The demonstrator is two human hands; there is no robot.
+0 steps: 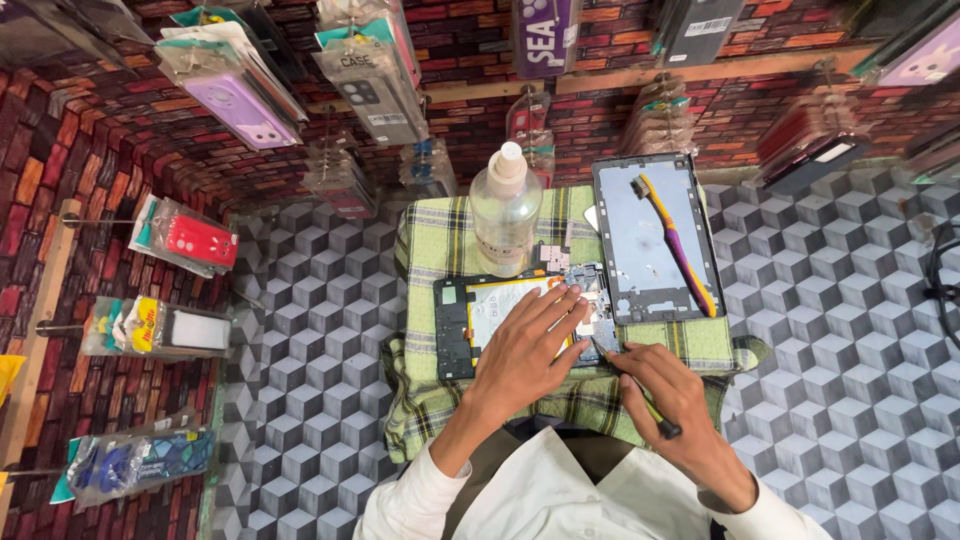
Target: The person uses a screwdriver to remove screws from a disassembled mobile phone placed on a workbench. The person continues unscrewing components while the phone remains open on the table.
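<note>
Opened tablet [500, 310] lies centre frame on the green plaid cloth [440, 400], internals up: pale battery panel in the middle, boards along its left and right ends. Left hand [525, 350] is flat on it, fingers spread toward the right end board, pinning the chassis down; no grip there, the palm just presses. Right hand [665, 395] at lower right has a closed pinch grip on a thin dark tool [630, 385] with a yellow-green streak on the shaft, its tip angled up-left and meeting the tablet's lower right corner near the left fingertips. Can't tell whether the tip is on a screw, a connector or a seam, too small. Judged step: working at the right end board, prying or unfastening, with the battery panel seemingly still in place. Next move calls for a steady hold-down from the left hand, small controlled force at the tip, and keeping the point off the battery panel. The removed back frame [655, 235] sits just right of and above the tablet, a purple and yellow toothbrush [680, 245] lying diagonally in it. Clear squeeze bottle [503, 210] stands upright at the cloth's top edge, just above the tablet. Packaged phone cases [240, 85] hang across the brick-pattern wall in the upper frame.
</note>
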